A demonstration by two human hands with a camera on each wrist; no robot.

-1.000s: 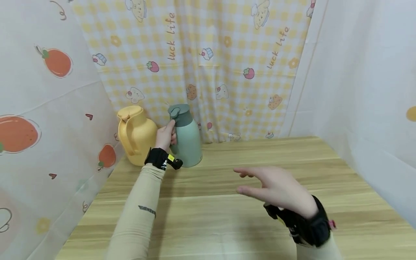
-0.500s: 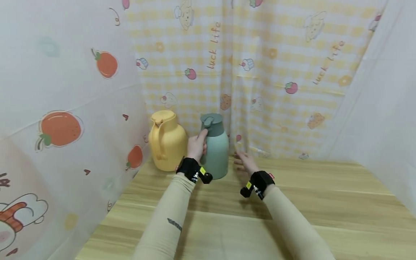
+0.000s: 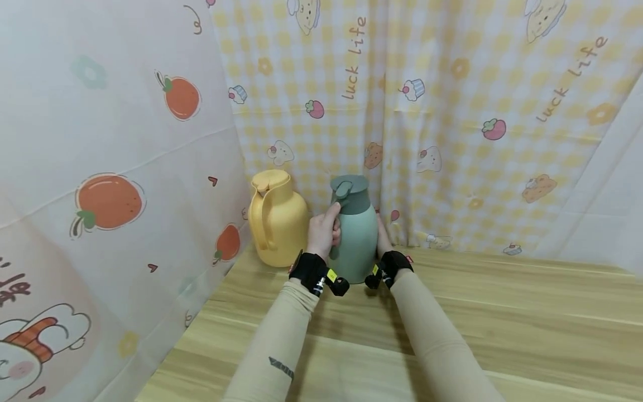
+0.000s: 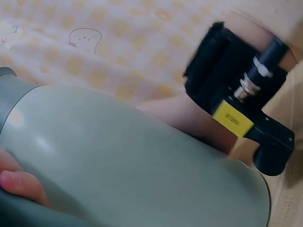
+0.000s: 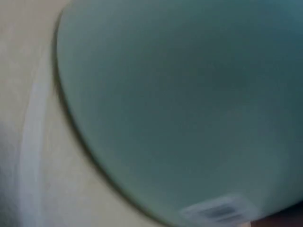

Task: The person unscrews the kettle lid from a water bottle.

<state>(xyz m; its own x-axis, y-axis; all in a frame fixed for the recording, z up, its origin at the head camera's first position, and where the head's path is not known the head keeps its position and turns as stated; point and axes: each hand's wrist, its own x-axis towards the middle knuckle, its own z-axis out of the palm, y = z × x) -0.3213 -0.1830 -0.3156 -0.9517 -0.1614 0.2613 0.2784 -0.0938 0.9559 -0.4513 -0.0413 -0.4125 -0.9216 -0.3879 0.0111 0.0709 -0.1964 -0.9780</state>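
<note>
A green thermos jug point(image 3: 359, 240) with a darker collar and lid stands on the wooden table, in the middle of the head view. My left hand point(image 3: 322, 229) grips its handle, thumb up near the lid's lever point(image 3: 344, 190). Against the jug's right side lies my right hand point(image 3: 383, 237), its fingers partly hidden behind the body. In the left wrist view the pale green body point(image 4: 123, 156) spans the frame, with left fingers point(image 4: 21, 182) at the handle. The right wrist view is blurred and shows the jug's lower body point(image 5: 180, 104) with a white label point(image 5: 220, 210).
A yellow thermos jug point(image 3: 286, 223) stands close on the left, its handle toward me. Behind both jugs hangs a yellow checked curtain point(image 3: 442, 139). A white printed sheet point(image 3: 150, 139) closes off the left side. The wooden table point(image 3: 502, 312) stretches to the right.
My right hand has come from over the table's right side to the green jug's right side. My left hand keeps its grip on the handle. The head view has turned left.
</note>
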